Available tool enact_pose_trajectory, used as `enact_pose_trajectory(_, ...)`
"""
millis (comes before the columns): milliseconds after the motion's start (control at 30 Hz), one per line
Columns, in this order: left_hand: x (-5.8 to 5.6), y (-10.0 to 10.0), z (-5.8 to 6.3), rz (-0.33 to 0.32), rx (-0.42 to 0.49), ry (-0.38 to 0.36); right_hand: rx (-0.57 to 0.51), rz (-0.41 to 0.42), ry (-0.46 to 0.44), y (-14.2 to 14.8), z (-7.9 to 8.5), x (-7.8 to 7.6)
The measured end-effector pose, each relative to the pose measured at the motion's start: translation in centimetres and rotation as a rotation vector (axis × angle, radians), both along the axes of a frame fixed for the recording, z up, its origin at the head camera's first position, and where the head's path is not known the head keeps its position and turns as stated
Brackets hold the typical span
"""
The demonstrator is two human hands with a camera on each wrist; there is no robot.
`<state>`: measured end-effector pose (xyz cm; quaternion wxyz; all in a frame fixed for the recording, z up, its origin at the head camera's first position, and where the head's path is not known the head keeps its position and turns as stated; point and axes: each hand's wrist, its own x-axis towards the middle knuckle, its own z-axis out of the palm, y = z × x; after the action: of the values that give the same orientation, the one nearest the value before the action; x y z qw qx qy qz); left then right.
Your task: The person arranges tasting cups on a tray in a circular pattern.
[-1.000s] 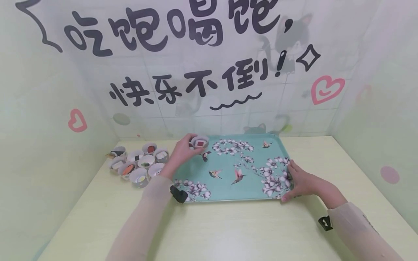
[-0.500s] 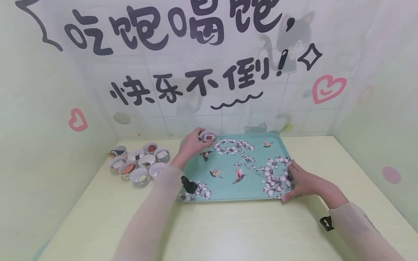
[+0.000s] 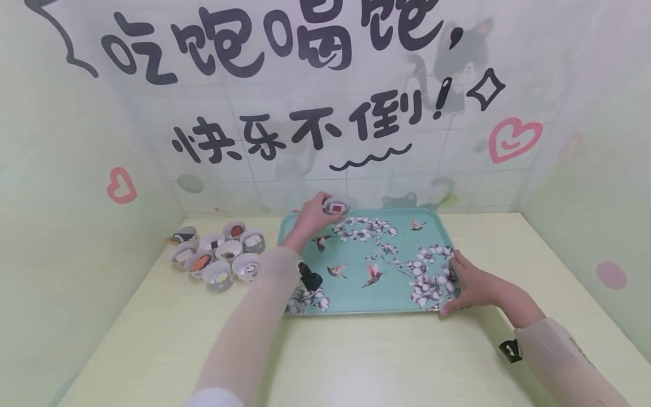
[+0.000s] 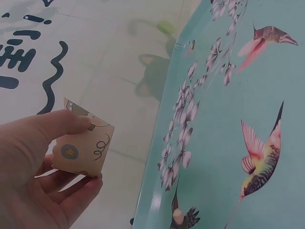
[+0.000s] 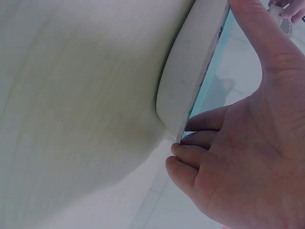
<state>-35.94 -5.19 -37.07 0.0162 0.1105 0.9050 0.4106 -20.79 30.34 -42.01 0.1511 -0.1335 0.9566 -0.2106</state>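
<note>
- Right hand (image 3: 475,285): fingers clamped the tray (image 3: 356,297) at its near right corner.
- Cups (image 3: 228,250) stood left of the tray.
- Left hand (image 3: 311,216): fingers pinched a patterned cup (image 4: 86,150) near the tray's far edge.
- Behind the tray, writing (image 3: 316,129) read "吃饱喝饱, 快乐不倒!"

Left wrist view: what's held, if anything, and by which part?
The left hand holds a small patterned cup by the outside of its wall.
</note>
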Motion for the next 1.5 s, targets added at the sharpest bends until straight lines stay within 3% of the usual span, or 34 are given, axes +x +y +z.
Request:
enact_pose_trajectory(533, -1.5, 2.8, -1.6, 0.027, 0.008, -0.061, 0.007, 0.010, 0.015, -0.1, 0.1, 0.0)
enact_pose_trajectory(867, -2.9, 4.1, -3.8, 0.027, 0.003, -0.074, 0.027, -0.001, 0.012, -0.1, 0.4, 0.1)
enact_pose_trajectory(1500, -2.5, 6.2, -4.7, 0.081, 0.020, -0.143, 0.034, -0.021, -0.008, -0.1, 0.3, 0.4)
